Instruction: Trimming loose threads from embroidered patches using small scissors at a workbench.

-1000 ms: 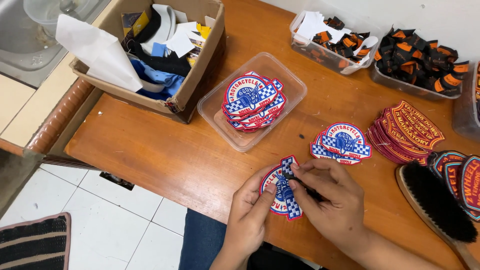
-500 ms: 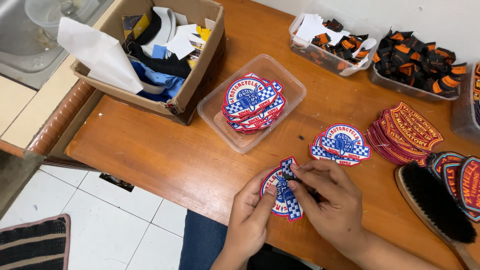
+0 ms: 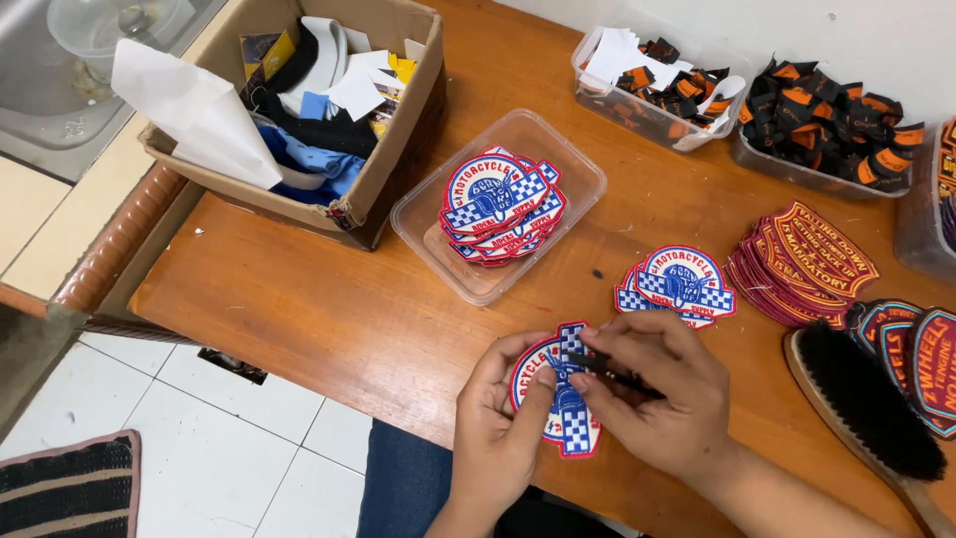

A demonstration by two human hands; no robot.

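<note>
My left hand (image 3: 495, 423) holds a round embroidered patch (image 3: 560, 394) in red, white and blue with checkered bands, near the table's front edge. My right hand (image 3: 657, 399) pinches a thin black tool (image 3: 607, 369) whose tip rests on the patch's middle. Just beyond my hands lies a small pile of the same patches (image 3: 679, 285) on the wooden table (image 3: 299, 299). More of these patches (image 3: 498, 204) are stacked in a clear plastic container (image 3: 573, 164).
A cardboard box (image 3: 398, 149) with cloth and paper scraps stands at the back left. Two clear tubs (image 3: 637, 115) of orange-and-black labels (image 3: 827, 120) sit at the back. Dark red patches (image 3: 802, 261), other patches (image 3: 921, 359) and a black-bristled brush (image 3: 861, 399) lie on the right.
My hands stay on the patch, with only slight shifts of the fingers and the tool. Nothing else on the table has moved.
</note>
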